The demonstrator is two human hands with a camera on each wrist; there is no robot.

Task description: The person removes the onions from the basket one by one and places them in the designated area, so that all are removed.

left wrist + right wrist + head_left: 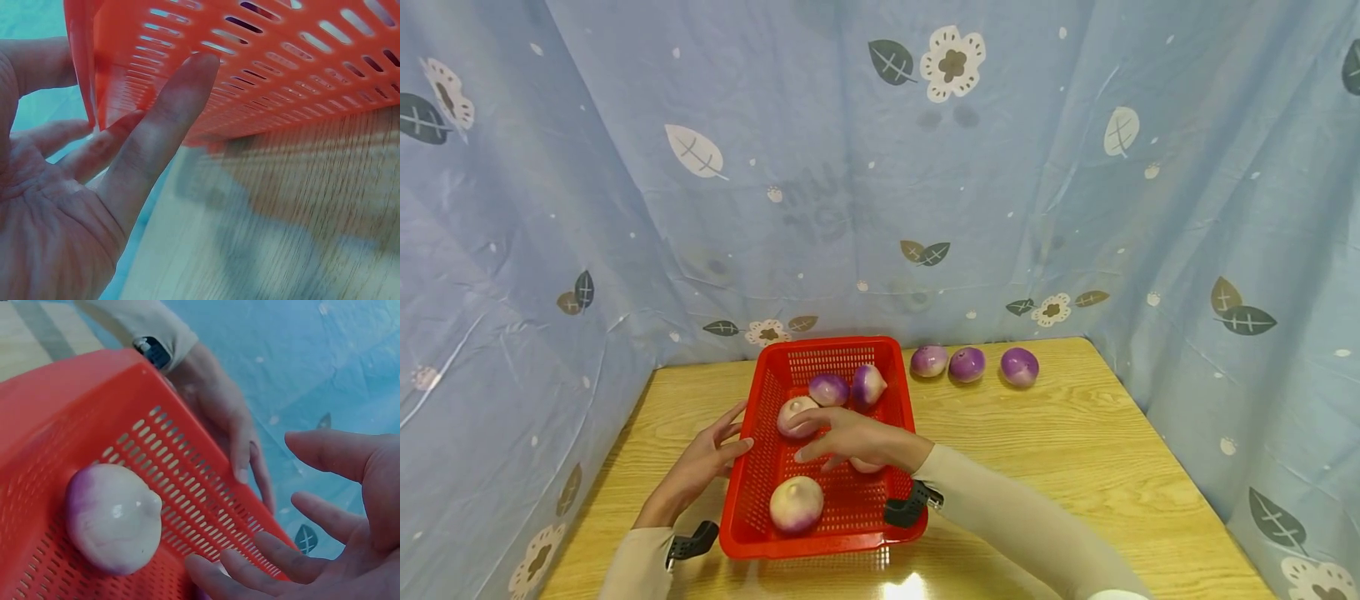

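A red plastic basket (823,550) with slotted walls holds several purple-and-white turnips. My left hand (703,458) grips its left rim, thumb over the edge and fingers along the outer wall (250,56). Over the inside of the basket, my right hand (850,433) has its fingers spread and holds nothing. One turnip (793,414) lies right by the fingertips of that hand in the head view, and another (863,467) is partly hidden beneath it. A pale turnip (115,519) rests in the near left corner. Two more turnips, one purple (829,389) and one tilted (868,386), lie toward the back.
Three turnips stand on the wooden table (1037,467) behind and right of the basket: a pale one (928,361), a purple one (967,364) and a third (1019,367) farther right. A patterned blue curtain (850,208) encloses the table's back and sides.
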